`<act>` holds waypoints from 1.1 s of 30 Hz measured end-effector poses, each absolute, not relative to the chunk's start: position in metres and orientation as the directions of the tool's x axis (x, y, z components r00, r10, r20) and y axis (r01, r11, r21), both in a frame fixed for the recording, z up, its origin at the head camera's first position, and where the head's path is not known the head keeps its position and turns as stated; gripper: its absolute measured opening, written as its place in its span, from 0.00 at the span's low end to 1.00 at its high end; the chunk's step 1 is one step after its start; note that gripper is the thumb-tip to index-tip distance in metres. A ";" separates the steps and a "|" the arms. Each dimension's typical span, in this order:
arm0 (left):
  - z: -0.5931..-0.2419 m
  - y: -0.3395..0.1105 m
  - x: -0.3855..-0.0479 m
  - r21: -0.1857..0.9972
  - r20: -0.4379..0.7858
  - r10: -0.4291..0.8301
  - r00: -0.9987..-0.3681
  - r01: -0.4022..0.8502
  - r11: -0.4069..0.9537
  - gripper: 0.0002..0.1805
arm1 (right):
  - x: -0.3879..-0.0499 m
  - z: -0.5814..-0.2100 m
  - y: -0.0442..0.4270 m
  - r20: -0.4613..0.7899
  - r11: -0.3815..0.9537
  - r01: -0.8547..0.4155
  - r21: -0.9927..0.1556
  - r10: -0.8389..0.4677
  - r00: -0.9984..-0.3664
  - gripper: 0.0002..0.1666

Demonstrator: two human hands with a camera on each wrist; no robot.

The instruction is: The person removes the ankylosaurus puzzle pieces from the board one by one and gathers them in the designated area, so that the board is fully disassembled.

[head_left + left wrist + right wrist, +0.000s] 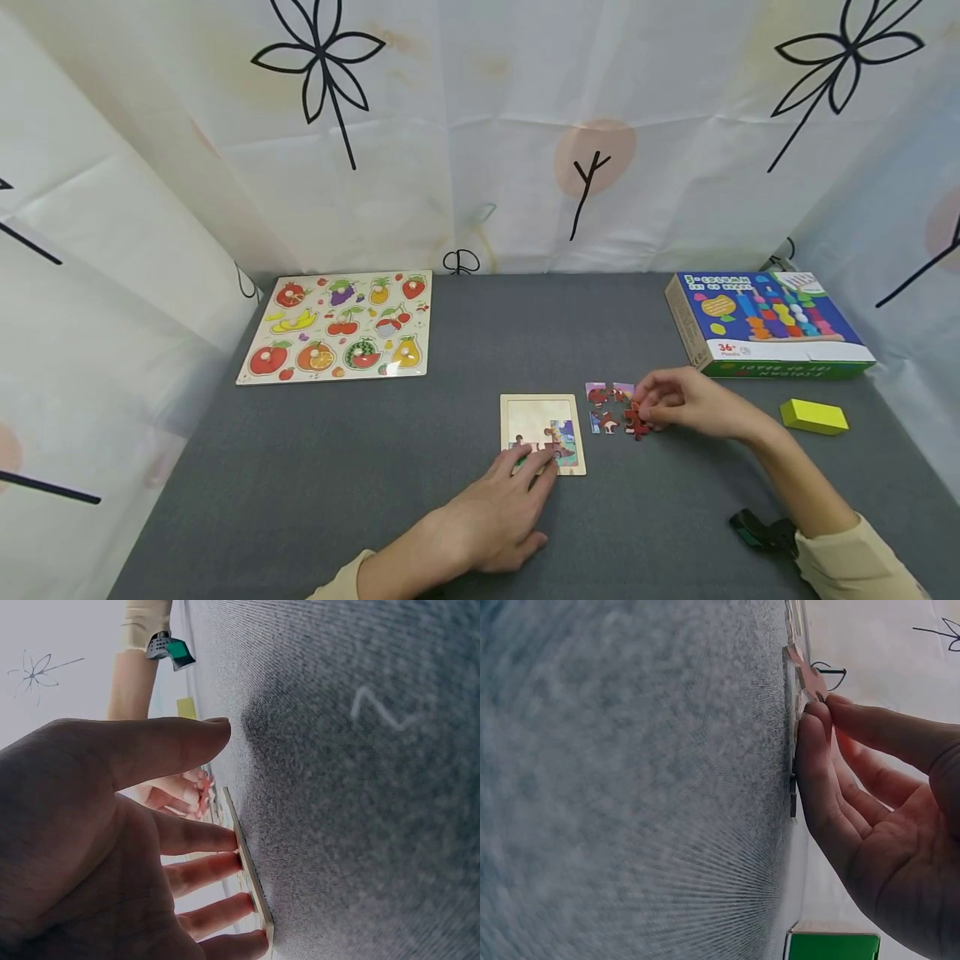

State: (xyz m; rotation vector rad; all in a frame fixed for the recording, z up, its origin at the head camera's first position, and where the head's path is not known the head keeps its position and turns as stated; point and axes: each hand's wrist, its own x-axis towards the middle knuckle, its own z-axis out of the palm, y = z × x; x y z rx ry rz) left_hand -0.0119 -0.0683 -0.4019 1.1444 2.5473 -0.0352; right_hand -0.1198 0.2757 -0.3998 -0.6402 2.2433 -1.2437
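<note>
A small wooden puzzle board (505,427) lies in the middle of the table, with joined picture pieces (567,443) in its lower right part. My left hand (491,521) rests its fingertips on the board's near edge, fingers extended and thumb apart; the left wrist view shows the fingers (199,838) against the board's side. Just right of the board, my right hand (693,404) pinches a red puzzle piece (635,422) between thumb and fingers. In the right wrist view this piece (810,678) is tilted above other flat pieces. Several loose puzzle pieces (597,395) lie beside it.
A fruit picture board (363,329) lies at the back left. At the back right sits a blue and green toy box (772,325), with a yellow block (814,416) in front of it. A patterned white curtain (495,150) stands behind the grey table (337,467).
</note>
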 end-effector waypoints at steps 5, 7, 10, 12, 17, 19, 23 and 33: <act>-0.402 -0.069 -0.013 0.127 -0.323 0.722 -0.612 0.728 0.674 0.45 | -0.120 -0.400 0.277 -0.188 0.480 -0.176 -0.859 -0.617 -0.764 0.12; -0.402 -0.068 -0.013 0.128 -0.323 0.722 -0.612 0.727 0.674 0.45 | -0.120 -0.401 0.277 -0.189 0.484 -0.178 -0.857 -0.616 -0.765 0.12; -0.402 -0.068 -0.013 0.128 -0.326 0.719 -0.614 0.724 0.677 0.45 | -0.120 -0.402 0.277 -0.190 0.483 -0.174 -0.858 -0.614 -0.766 0.12; -0.401 -0.068 -0.013 0.134 -0.330 0.715 -0.617 0.719 0.682 0.45 | -0.120 -0.402 0.277 -0.194 0.482 -0.168 -0.860 -0.613 -0.766 0.12; -0.401 -0.067 -0.014 0.132 -0.346 0.701 -0.624 0.707 0.695 0.46 | -0.120 -0.402 0.274 -0.211 0.488 -0.149 -0.860 -0.606 -0.767 0.12; -0.401 -0.067 -0.014 0.125 -0.352 0.696 -0.626 0.706 0.697 0.46 | -0.121 -0.401 0.272 -0.216 0.493 -0.143 -0.858 -0.600 -0.770 0.12; -0.400 -0.066 -0.015 0.118 -0.361 0.689 -0.629 0.702 0.703 0.45 | -0.121 -0.400 0.271 -0.211 0.497 -0.150 -0.855 -0.596 -0.775 0.12; -0.399 -0.068 -0.020 0.129 -0.340 0.698 -0.630 0.705 0.698 0.42 | -0.125 -0.400 0.267 -0.194 0.495 -0.173 -0.852 -0.605 -0.772 0.13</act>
